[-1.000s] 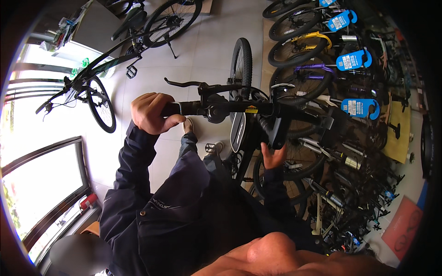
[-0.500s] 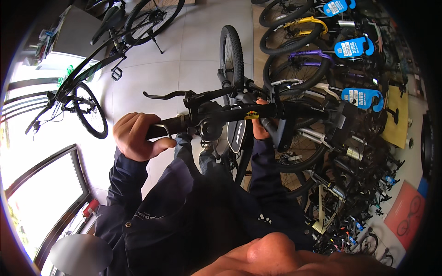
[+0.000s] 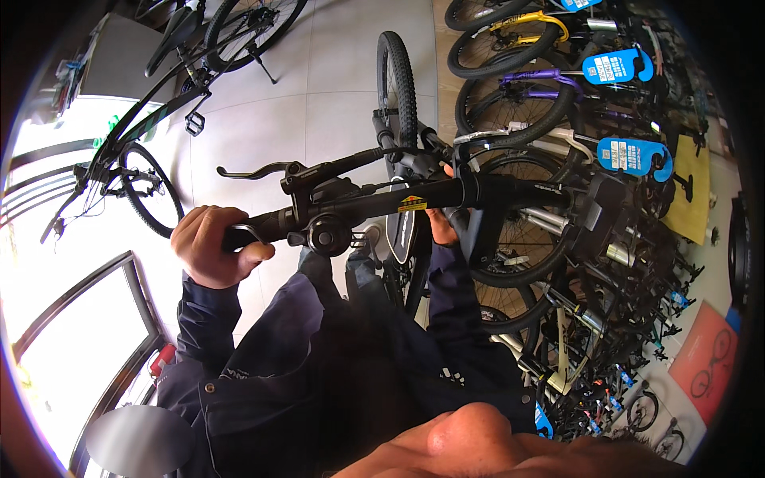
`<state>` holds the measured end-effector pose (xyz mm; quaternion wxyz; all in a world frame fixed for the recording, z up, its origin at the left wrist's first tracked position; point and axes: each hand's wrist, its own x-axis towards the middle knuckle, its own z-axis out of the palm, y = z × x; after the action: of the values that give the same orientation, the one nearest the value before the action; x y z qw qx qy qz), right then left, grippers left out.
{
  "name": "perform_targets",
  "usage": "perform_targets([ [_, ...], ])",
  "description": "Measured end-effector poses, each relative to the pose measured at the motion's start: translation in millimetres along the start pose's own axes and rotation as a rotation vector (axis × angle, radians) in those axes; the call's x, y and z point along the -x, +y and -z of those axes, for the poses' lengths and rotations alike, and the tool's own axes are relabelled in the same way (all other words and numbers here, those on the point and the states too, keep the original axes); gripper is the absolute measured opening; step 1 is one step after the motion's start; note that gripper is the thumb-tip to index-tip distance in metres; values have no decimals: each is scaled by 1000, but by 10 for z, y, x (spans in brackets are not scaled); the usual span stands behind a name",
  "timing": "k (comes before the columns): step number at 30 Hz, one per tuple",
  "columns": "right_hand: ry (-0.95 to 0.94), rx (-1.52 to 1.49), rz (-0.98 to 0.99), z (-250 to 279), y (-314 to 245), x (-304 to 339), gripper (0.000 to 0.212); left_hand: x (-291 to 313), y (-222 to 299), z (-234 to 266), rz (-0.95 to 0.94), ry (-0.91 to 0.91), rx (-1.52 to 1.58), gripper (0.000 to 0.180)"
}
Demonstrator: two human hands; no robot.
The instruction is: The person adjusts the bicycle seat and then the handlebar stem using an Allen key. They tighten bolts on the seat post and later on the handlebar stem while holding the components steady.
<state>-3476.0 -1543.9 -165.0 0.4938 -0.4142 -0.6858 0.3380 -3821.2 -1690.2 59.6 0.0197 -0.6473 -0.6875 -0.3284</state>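
A bicycle's black handlebar (image 3: 358,209) crosses in front of me, with a round black bell (image 3: 328,235) and a brake lever (image 3: 259,170) on its left part. My left hand (image 3: 211,245) is closed round the handlebar's left end. A thin bent metal rod (image 3: 245,230), perhaps a hex key, shows between its thumb and fingers. My right hand (image 3: 443,229) is partly hidden behind the middle of the bar, its fingertips showing above and its thumb side below; what it grips is hidden. The front wheel (image 3: 397,89) points away from me.
Another black bicycle (image 3: 151,111) stands at the left, near a glass door frame (image 3: 88,303). A dense row of bicycles fills the right side, some with blue tags (image 3: 635,157). A grey cabinet (image 3: 131,56) is at the far left.
The handlebar and my left hand have shifted a little to the left in the view, and the bar's left end sits slightly lower. Both hands keep their places on the bicycle.
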Motion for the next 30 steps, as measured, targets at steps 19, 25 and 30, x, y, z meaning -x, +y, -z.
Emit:
perform_targets([
  [19, 340, 906, 351, 2235, -1383, -811, 59, 86, -579, 155, 20, -20, 53, 77],
  [25, -369, 1028, 316, 2488, -1514, -1828, 99, -50, -623, 131, 4, -24, 29, 72],
  [30, -476, 1051, 102, 2472, -1242, -2165, 97, -138, -631, 69, 34, 4, -39, 61],
])
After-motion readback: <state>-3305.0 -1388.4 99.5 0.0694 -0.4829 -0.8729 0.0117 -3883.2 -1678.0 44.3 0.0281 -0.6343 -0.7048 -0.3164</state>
